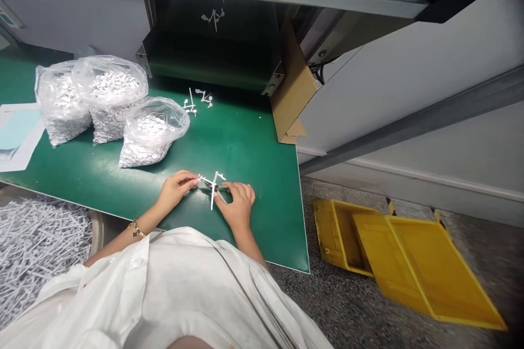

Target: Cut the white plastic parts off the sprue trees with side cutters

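Across my view runs the green worktop (229, 147), with three clear bags of small white parts (143, 147) on it, farther off than my hands and to the left. Left hand (174, 193): thumb and fingers pinch one end of the white branched piece (213, 196), held over the worktop near its front edge; right hand (238, 207): fingers closed round a small tool (222, 187) at the piece, its exact form too small to tell.

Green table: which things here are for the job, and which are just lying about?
Seem for the job: left hand, right hand, small tool, white branched piece, bags of bits, stick heap.

Seem just lying about: yellow crates, cardboard, paper.
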{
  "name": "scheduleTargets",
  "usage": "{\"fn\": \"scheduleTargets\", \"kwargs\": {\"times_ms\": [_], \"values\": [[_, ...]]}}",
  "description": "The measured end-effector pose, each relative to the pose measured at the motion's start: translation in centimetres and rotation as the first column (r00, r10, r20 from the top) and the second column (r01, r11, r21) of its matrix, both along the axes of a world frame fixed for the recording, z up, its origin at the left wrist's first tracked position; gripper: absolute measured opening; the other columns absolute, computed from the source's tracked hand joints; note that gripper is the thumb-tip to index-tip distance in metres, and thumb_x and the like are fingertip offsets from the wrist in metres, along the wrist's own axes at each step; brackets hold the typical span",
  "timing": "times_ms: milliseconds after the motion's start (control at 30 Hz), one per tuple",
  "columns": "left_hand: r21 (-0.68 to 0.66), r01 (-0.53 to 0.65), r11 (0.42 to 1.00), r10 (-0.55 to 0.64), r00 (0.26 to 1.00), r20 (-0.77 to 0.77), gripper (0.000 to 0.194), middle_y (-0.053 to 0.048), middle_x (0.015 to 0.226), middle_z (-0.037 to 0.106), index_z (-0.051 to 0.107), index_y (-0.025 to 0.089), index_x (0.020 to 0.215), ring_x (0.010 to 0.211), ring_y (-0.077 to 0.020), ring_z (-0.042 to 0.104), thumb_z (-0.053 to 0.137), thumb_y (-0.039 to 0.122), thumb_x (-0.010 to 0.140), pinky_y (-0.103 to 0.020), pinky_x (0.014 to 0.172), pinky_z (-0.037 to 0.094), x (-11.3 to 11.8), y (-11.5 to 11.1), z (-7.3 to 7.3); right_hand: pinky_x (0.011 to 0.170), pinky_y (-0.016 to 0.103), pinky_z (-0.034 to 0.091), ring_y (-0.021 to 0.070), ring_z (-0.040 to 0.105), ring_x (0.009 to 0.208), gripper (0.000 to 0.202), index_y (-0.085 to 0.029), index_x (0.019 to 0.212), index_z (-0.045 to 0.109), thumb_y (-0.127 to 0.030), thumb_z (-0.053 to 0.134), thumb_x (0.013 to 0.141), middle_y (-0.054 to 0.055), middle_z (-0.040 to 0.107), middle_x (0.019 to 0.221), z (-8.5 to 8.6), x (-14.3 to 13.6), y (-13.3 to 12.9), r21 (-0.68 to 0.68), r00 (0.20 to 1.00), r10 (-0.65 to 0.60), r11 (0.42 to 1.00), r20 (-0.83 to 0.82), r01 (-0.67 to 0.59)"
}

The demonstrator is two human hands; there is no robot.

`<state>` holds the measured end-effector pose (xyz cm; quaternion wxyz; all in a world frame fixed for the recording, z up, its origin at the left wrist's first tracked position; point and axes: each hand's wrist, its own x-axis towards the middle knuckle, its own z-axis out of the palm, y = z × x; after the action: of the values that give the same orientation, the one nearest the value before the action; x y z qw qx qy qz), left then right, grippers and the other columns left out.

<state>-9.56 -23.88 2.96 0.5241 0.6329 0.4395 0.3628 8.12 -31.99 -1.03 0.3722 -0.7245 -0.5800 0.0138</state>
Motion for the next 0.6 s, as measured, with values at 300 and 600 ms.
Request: {"fn": "scheduleTargets", "kwargs": {"times_ms": [300, 600], "values": [[-0.026, 0.021, 0.999, -0.021, 1.000, -0.008, 0.021, -0.004, 0.082, 0.066, 0.075, 0.022, 0.091, 0.075, -0.0158, 0.059, 0.067, 0.035, 0.077, -0.027, 0.073, 0.047, 0.17, -0.54, -0.36, 0.102, 0.041, 0.028, 0.0187, 0.053, 0.087, 0.022, -0.024, 0.088, 0.066, -0.043, 0.063, 0.075, 0.000, 0.063, 0.080, 0.05, 0.10, -0.01, -0.032, 0.996, 0.078, 0.996, -0.040, -0.079], [0.009, 0.030, 1.000, -0.030, 0.999, -0.011, 0.021, -0.003, 0.080, 0.065, 0.075, 0.021, 0.092, 0.075, -0.0149, 0.059, 0.065, 0.033, 0.079, -0.026, 0.072, 0.047, 0.10, -0.53, -0.23, 0.101, 0.040, 0.028, 0.0179, 0.052, 0.084, 0.022, -0.023, 0.086, 0.066, -0.043, 0.063, 0.076, -0.001, 0.060, 0.076, 0.09, 0.06, -0.03, -0.033, 0.996, 0.059, 0.998, -0.063, -0.061]]}}
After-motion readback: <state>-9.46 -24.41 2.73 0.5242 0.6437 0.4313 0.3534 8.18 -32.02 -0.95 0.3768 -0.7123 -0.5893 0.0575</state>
